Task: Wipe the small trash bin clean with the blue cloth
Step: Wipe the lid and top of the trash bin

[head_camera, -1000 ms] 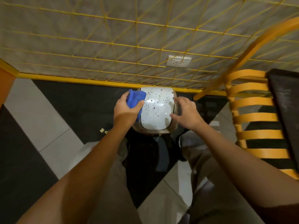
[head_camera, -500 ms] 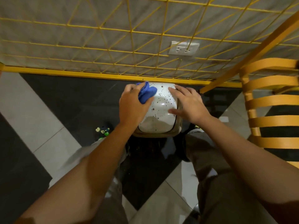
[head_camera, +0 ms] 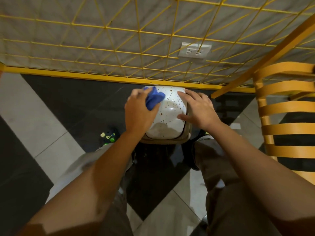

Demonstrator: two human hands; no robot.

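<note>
From the head camera, looking straight down: the bin (head_camera: pixel 167 116) sits on the floor (head_camera: pixel 42 116) between the person's knees, its far edge close against the yellow rail (head_camera: pixel 85 76) at the foot of the wire grid (head_camera: pixel 119 40). Its lid is white, speckled with dark dots and glossy, with a brownish rim showing along the near and right sides. The left hand (head_camera: pixel 139 113) is on the lid's far left corner, fingers curled round the bunched blue cloth (head_camera: pixel 153 98), which bulges out past the thumb and lies against the lid. The right hand (head_camera: pixel 199 109) lies flat on the lid's right edge, fingers spread and straight, thumb resting on the white surface, holding nothing. Both forearms reach in from the bottom, bare. Left of the bin, beside the left knee, a small dark thing (head_camera: pixel 109 136) with green and pale marks rests on the black tile; what it is I cannot tell. A socket (head_camera: pixel 194 50) sits on the wall behind the grid. An orange slatted chair (head_camera: pixel 286 106) stands at the right.
</note>
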